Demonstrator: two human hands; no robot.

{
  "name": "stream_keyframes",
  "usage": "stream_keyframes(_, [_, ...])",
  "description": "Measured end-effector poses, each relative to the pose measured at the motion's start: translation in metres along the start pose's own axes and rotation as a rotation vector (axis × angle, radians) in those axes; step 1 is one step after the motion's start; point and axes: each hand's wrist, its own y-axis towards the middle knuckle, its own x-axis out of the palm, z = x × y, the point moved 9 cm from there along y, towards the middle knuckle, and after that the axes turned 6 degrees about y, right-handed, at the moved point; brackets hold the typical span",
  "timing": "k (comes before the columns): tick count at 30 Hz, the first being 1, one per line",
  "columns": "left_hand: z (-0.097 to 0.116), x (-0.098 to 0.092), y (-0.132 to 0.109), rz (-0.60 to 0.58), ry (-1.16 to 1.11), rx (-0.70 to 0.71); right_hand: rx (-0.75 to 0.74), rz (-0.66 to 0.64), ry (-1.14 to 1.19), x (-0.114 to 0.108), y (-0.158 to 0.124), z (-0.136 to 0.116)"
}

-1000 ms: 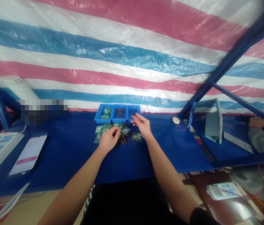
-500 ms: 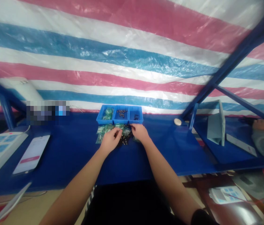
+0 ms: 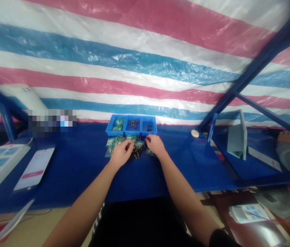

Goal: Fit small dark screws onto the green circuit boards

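Observation:
My left hand (image 3: 120,153) rests over a pile of small clear greenish plastic bags (image 3: 110,150), its fingers curled together. Whatever it holds, if anything, is too small to make out. Beside it lies a heap of small black and brass-coloured parts (image 3: 136,153). My right hand (image 3: 155,144) is closed in a pinch just in front of the right blue bin (image 3: 149,132); its fingertips are too blurred to show what is in them. That bin has a few small black pieces. Dark and brassy parts lie in the middle bin (image 3: 133,132), and greenish bags fill the left bin (image 3: 115,132).
A phone (image 3: 35,168) and a white power strip (image 3: 2,163) lie on the blue table (image 3: 83,178) at left. A round cream-coloured object (image 3: 194,133) sits near the right blue frame post (image 3: 212,128). Beyond it stand a tablet-like case (image 3: 237,137) and another person's hand (image 3: 287,137).
My right hand has shifted slightly right, its fingertips drawing away from the heap and the bin edge. My left hand has stayed almost still.

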Motion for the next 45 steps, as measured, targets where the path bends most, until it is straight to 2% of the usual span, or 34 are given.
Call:
stream_keyframes(5, [-0.002, 0.005, 0.0, 0.009, 0.023, 0.027, -0.088, 0.045, 0.352, -0.008, -0.005, -0.015])
stream_keyframes(9, [0.002, 0.008, 0.001, 0.023, 0.057, 0.105, -0.184, -0.068, 0.647, -0.003, -0.01, -0.038])
stream_keyframes(15, [0.005, 0.005, 0.002, 0.089, 0.09, 0.151, -0.18, -0.182, 0.799, 0.003, -0.014, -0.048])
stream_keyframes(23, [0.012, 0.002, 0.003, 0.13, 0.126, 0.197, -0.176, -0.18, 0.837, 0.003, -0.015, -0.049])
stream_keyframes(27, [0.014, 0.003, 0.005, 0.072, 0.131, 0.199, -0.194, -0.183, 0.842, 0.002, -0.017, -0.053])
stream_keyframes(31, [0.012, 0.007, 0.006, 0.004, 0.148, 0.158, -0.193, -0.167, 0.848, 0.003, -0.017, -0.052])
stream_keyframes(35, [0.005, 0.007, 0.005, 0.03, 0.119, 0.09, -0.159, -0.152, 0.876, 0.006, -0.015, -0.048])
stream_keyframes(39, [0.002, 0.005, 0.005, 0.074, 0.075, 0.094, -0.152, -0.146, 0.882, 0.006, -0.014, -0.046])
stream_keyframes(45, [0.001, 0.007, 0.007, 0.009, 0.037, 0.059, -0.17, -0.167, 0.86, 0.007, -0.017, -0.049])
